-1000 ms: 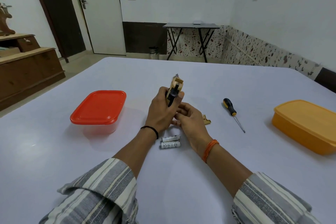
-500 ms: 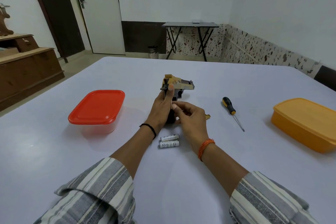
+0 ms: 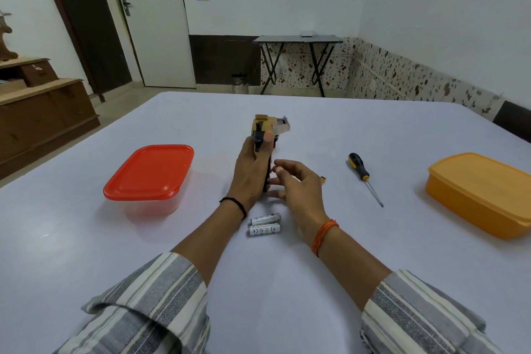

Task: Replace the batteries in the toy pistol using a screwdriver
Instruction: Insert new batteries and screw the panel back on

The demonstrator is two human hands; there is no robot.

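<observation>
I see left hand point(image 3: 253, 165) gripping toy pistol point(image 3: 268, 129) upright, mid-tabletop, grip down, barrel pointing right. Right hand point(image 3: 296, 184) just beside grip base, fingers loosely curled, maybe pinching small part, blurred. Batteries point(image 3: 264, 224) lie side by side toward near edge, closer to right hand.
</observation>
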